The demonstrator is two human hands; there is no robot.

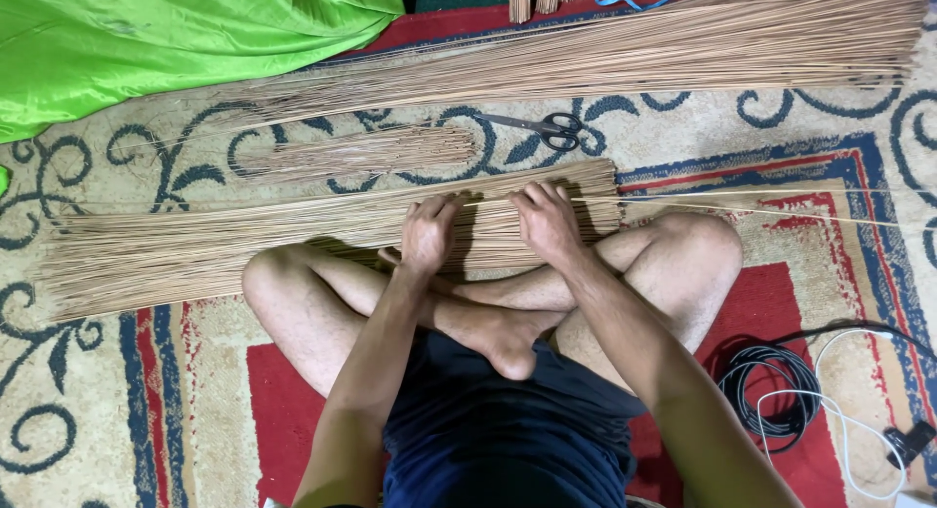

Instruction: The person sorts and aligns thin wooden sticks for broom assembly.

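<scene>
I sit cross-legged on a patterned carpet [117,410]. A wide bundle of thin tan sticks [244,240] lies across the floor in front of my knees. My left hand [427,233] rests on the sticks near the bundle's middle, fingers curled down onto them. My right hand [547,220] presses on the same bundle a little to the right, fingers bent over the sticks. A few long single sticks [781,203] run out to the right from under my right hand.
A larger bundle of sticks [634,54] lies farther away, and a small pile of short sticks [361,152] sits between. Black-handled scissors [547,127] lie beside it. Green cloth [146,40] covers the top left. Coiled black and white cables [781,391] lie at lower right.
</scene>
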